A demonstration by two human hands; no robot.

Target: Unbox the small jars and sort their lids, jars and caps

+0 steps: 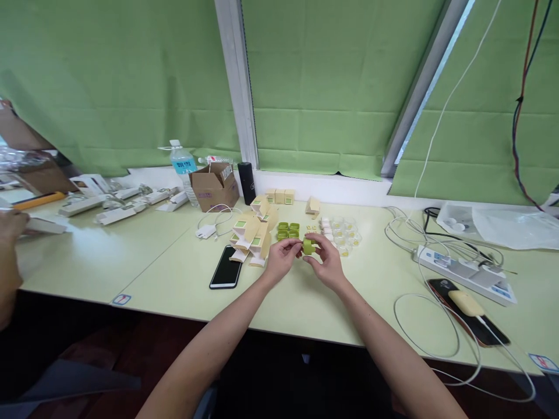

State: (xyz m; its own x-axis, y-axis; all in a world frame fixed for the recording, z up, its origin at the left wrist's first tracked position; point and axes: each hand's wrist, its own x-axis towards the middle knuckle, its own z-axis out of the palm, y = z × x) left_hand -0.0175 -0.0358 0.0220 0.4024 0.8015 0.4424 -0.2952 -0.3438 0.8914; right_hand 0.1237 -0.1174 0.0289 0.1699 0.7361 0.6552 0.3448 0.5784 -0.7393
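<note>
My right hand (328,263) holds a small olive-green plastic case (308,246) between thumb and fingers, just above the table. The fingers of my left hand (280,261) are pinched at the case's left side; whether a smaller part is between them is hidden. Just behind my hands sit several green square trays or cups (288,227). Small yellowish pieces (311,228) lie to their right. Beside these are a row of white pieces (326,226) and several clear round plastic parts (346,231). Folded cream cartons (253,233) with green labels are heaped left of my left hand.
A black phone (226,267) lies left of my arms. Cream boxes (280,196), a black cylinder (247,183), a cardboard box (213,186) and a water bottle (183,166) stand behind. At right are a power strip (465,273), cables and another phone (489,330). Another person's hand (11,244) is far left.
</note>
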